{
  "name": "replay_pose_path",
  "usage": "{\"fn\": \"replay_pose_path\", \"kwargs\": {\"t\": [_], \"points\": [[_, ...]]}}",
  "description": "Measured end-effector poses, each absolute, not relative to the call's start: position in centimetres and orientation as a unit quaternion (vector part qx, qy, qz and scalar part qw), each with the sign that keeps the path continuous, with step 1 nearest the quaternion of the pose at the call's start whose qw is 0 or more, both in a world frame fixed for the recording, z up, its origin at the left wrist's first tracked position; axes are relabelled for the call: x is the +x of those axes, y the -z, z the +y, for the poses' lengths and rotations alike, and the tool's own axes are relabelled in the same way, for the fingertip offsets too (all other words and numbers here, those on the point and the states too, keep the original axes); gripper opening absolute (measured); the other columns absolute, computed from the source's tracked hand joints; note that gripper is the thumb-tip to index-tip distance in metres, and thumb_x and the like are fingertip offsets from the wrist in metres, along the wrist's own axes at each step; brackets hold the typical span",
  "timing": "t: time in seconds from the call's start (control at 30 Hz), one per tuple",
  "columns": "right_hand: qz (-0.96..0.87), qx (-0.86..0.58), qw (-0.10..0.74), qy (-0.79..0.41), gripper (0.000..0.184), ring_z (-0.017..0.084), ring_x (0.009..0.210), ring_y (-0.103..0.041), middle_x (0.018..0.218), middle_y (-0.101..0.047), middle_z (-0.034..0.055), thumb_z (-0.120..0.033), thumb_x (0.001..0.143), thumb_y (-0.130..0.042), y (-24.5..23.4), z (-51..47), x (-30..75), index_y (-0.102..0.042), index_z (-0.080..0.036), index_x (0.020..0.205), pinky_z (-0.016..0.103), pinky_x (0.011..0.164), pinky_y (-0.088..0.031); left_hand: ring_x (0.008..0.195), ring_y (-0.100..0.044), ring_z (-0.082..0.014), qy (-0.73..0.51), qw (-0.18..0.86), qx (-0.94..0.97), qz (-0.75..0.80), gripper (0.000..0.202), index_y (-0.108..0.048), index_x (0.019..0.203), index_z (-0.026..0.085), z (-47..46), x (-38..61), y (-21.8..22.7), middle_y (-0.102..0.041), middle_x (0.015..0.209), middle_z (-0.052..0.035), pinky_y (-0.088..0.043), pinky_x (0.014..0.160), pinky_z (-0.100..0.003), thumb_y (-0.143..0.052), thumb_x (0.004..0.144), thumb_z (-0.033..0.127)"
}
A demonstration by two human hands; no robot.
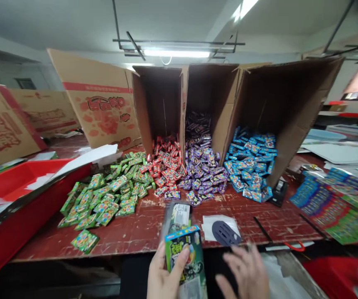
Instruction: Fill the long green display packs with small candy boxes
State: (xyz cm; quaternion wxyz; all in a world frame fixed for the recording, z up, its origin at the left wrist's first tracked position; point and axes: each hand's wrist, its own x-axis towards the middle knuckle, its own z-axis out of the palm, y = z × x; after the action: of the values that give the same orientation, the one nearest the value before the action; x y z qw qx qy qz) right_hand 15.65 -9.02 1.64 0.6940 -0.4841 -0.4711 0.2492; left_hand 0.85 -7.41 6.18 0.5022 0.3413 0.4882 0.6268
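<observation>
My left hand (166, 270) is closed around a green-and-black printed candy packet (187, 253) with a blue top edge, thumb across its front. Behind it, a clear plastic sleeve with a white label (180, 214) reaches up over the table edge; whether it is part of the same packet I cannot tell. To the right, my right hand (246, 270) is somewhat blurred, its fingers apart and nothing visible in them. It is just below a dark oval disc (225, 233) on white paper. Ahead lie heaps of small green packs (107, 191), red packs (166, 166), purple packs (202, 166) and blue packs (253, 162).
Cardboard boxes (183, 108) on their sides open toward me, with the red, purple and blue heaps spilling out. A red bin (26, 224) stands at the left. At the right are printed colour sheets (337, 203), a black tool (279, 192) and a red-handled item (294, 246).
</observation>
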Motion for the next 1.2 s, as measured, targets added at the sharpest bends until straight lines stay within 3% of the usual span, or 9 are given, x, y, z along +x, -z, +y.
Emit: {"fn": "replay_pose_path", "kwargs": {"t": [0.13, 0.2, 0.3, 0.43, 0.53, 0.77, 0.9, 1.07, 1.2], "points": [[-0.655, -0.411, 0.614, -0.159, 0.059, 0.027, 0.104, -0.057, 0.112, -0.058, 0.0058, -0.011, 0.075, -0.064, -5.7, -7.6, 16.6, -0.041, -0.032, 0.125, 0.057, 0.102, -0.03, 0.081, -0.067, -0.0224, -0.607, 0.504, 0.417, 0.451, 0.067, -0.039, 0.125, 0.024, -9.0, 1.4, -6.2, -0.068, 0.1, -0.0079, -0.053, 0.075, -0.033, -0.072, 0.068, 0.035], [-0.702, -0.353, 0.588, -0.195, 0.068, 0.023, 0.095, -0.062, 0.116, -0.055, 0.0075, -0.008, 0.08, -0.056, -6.1, -6.7, 16.1, -0.025, -0.032, 0.135, 0.053, 0.097, -0.039, 0.095, -0.063, -0.0224, -0.615, 0.462, 0.441, 0.462, 0.069, -0.027, 0.13, 0.028, -9.3, 1.2, -5.4, -0.062, 0.112, -0.0083, -0.051, 0.083, -0.035, -0.067, 0.074, 0.033], [-0.724, -0.319, 0.564, -0.235, 0.071, 0.018, 0.087, -0.064, 0.117, -0.051, 0.0097, -0.007, 0.083, -0.049, -5.5, -5.2, 15.3, -0.013, -0.031, 0.139, 0.043, 0.085, -0.049, 0.109, -0.054, -0.0231, -0.574, 0.38, 0.53, 0.495, 0.044, -0.041, 0.118, 0.026, -8.5, 0.3, -3.8, -0.055, 0.118, -0.0084, -0.043, 0.092, -0.036, -0.062, 0.079, 0.03], [-0.621, -0.374, 0.645, -0.243, 0.071, 0.018, 0.086, -0.063, 0.11, -0.053, 0.0085, -0.012, 0.082, -0.054, -4.3, -4.1, 14.3, -0.015, -0.028, 0.139, 0.05, 0.098, -0.037, 0.09, -0.059, -0.0198, -0.526, 0.438, 0.549, 0.479, 0.02, -0.048, 0.099, 0.024, -5.9, -0.5, -2.9, -0.059, 0.097, -0.0046, -0.047, 0.08, -0.032, -0.058, 0.083, 0.029], [-0.543, -0.385, 0.697, -0.268, 0.068, 0.017, 0.081, -0.065, 0.113, -0.049, 0.0092, -0.015, 0.081, -0.056, -3.1, -4.1, 13.2, -0.02, -0.028, 0.137, 0.051, 0.098, -0.036, 0.096, -0.056, -0.0194, -0.571, 0.449, 0.532, 0.436, 0.01, -0.049, 0.087, 0.022, -4.6, -0.2, -3.1, -0.058, 0.097, -0.004, -0.043, 0.086, -0.032, -0.057, 0.083, 0.028], [-0.525, -0.386, 0.717, -0.247, 0.067, 0.021, 0.103, -0.057, 0.124, -0.044, 0.0104, -0.014, 0.079, -0.06, -2.5, -4.3, 12.3, -0.026, -0.03, 0.134, 0.05, 0.1, -0.034, 0.09, -0.059, -0.0186, -0.601, 0.459, 0.508, 0.412, 0.014, -0.049, 0.091, 0.023, -4.5, -0.4, -3.7, -0.058, 0.089, -0.0018, -0.045, 0.083, -0.033, -0.059, 0.082, 0.026], [-0.462, -0.386, 0.674, -0.427, 0.074, 0.02, 0.09, -0.062, 0.113, -0.051, 0.0092, -0.022, 0.079, -0.063, -4.5, -5.1, 12.4, -0.016, -0.03, 0.136, 0.04, 0.083, -0.051, 0.082, -0.059, -0.0179, -0.568, 0.476, 0.517, 0.427, 0.012, -0.059, 0.071, 0.017, -5.0, -1.1, -5.5, -0.06, 0.08, -0.0029, -0.045, 0.079, -0.029, -0.065, 0.077, 0.026], [-0.444, -0.374, 0.662, -0.474, 0.088, 0.015, 0.08, -0.064, 0.108, -0.052, 0.0042, -0.022, 0.071, -0.07, -6.9, -5.6, 12.4, -0.012, -0.034, 0.136, 0.039, 0.088, -0.048, 0.077, -0.06, -0.0182, -0.533, 0.509, 0.479, 0.477, 0.022, -0.062, 0.092, 0.018, -5.7, -1.5, -7.7, -0.066, 0.079, -0.0034, -0.048, 0.072, -0.028, -0.068, 0.074, 0.03], [-0.446, -0.355, 0.634, -0.523, 0.087, 0.014, 0.073, -0.066, 0.106, -0.055, 0.0042, -0.023, 0.073, -0.069, -7.4, -4.8, 13.0, -0.01, -0.035, 0.137, 0.037, 0.083, -0.051, 0.077, -0.061, -0.0182, -0.521, 0.515, 0.491, 0.472, 0.016, -0.066, 0.08, 0.016, -5.8, -1.5, -7.9, -0.068, 0.081, -0.0041, -0.047, 0.072, -0.026, -0.068, 0.074, 0.031]]}}
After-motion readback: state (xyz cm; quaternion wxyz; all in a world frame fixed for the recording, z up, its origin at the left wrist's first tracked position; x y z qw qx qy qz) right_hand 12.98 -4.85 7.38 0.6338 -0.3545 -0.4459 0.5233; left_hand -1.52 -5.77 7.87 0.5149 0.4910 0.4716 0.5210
